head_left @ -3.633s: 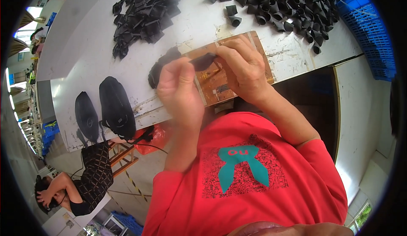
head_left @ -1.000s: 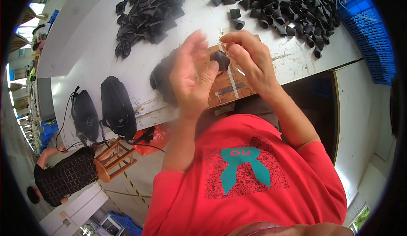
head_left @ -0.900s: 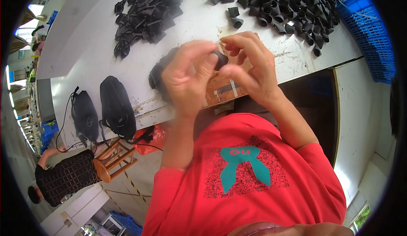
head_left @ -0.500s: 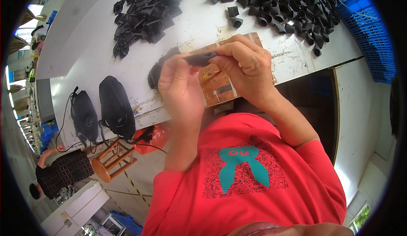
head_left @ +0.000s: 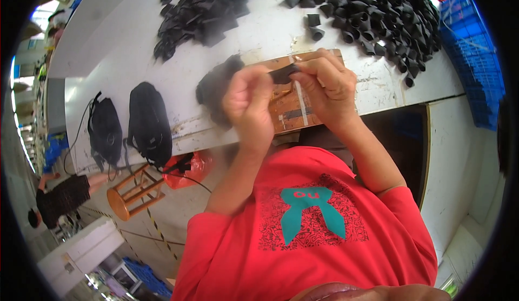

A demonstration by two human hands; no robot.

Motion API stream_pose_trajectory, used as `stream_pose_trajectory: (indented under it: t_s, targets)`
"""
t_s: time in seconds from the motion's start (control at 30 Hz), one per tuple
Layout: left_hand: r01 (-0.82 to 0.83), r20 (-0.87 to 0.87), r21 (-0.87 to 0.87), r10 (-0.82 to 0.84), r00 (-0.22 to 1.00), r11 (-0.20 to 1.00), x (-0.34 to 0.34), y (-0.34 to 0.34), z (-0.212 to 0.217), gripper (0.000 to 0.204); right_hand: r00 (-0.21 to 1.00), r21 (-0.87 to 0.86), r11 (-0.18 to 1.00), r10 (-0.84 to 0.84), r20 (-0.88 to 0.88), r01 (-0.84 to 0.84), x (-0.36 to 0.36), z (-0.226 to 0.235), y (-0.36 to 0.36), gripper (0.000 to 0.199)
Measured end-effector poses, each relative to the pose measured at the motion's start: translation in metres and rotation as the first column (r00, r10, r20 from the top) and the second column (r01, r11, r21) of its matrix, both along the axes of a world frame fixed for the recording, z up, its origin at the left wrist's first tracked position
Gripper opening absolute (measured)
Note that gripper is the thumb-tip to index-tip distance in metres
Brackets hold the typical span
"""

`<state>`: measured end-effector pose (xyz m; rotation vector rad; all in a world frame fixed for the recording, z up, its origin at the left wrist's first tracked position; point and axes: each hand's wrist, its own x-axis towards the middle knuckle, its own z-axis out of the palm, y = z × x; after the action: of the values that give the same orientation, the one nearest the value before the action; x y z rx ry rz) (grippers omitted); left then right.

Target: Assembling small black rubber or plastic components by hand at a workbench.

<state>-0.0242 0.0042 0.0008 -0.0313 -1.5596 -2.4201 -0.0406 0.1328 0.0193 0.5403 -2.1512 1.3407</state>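
A small black fabric piece (head_left: 282,75) is stretched between my two hands, above a brown wooden board (head_left: 286,118) at the table's front edge. My right hand (head_left: 328,87) pinches its right end between thumb and fingers. At the other end, my left hand (head_left: 250,98) is closed on the piece, its fingers slightly blurred. Beside my left hand lies a dark fabric heap (head_left: 212,90), partly hidden by that hand. Pale strips of tape run across the board.
Flat black pieces (head_left: 208,11) are piled at the far left, tube-shaped black pieces (head_left: 373,14) at the far right. Two black bags (head_left: 150,122) lie left. A blue crate (head_left: 470,57) stands right. A wooden stool (head_left: 132,193) and a person (head_left: 64,195) are beyond the table's left.
The view has shifted slightly. Both hands still hold the black piece, which now shows flatter and wider between them, and more of the board is visible.
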Motion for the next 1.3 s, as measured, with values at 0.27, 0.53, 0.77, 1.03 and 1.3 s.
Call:
stream_pose_trajectory:
  t_s: [0.27,0.53,0.77,1.03,1.3]
  targets:
    - [-0.286,-0.036,-0.613,0.336,0.941,0.737,-0.002,-0.034,-0.042,0.008,0.91,-0.662,0.734,0.158,0.384,0.152,-0.028,0.027,0.05,0.022]
    - [0.087,0.292,-0.925,0.543,0.787,0.371,-0.065,-0.164,-0.113,0.027,0.645,-0.486,0.843,0.241,0.725,0.231,0.029,-0.035,0.028,0.031]
    - [0.032,0.268,-0.897,0.483,0.834,0.442,-0.06,-0.161,-0.11,0.021,0.55,-0.396,0.918,0.322,0.77,0.016,0.039,-0.036,0.011,0.026]
    - [-0.164,-0.296,-0.823,-0.164,0.941,0.544,0.008,-0.068,-0.019,0.017,0.231,-0.776,0.569,0.744,0.627,0.272,0.032,-0.031,-0.026,0.025]
    - [0.21,0.351,0.296,-0.311,0.883,0.932,0.035,-0.03,-0.004,0.019,0.326,-0.885,0.408,0.824,0.463,0.227,0.031,-0.027,-0.011,0.02]
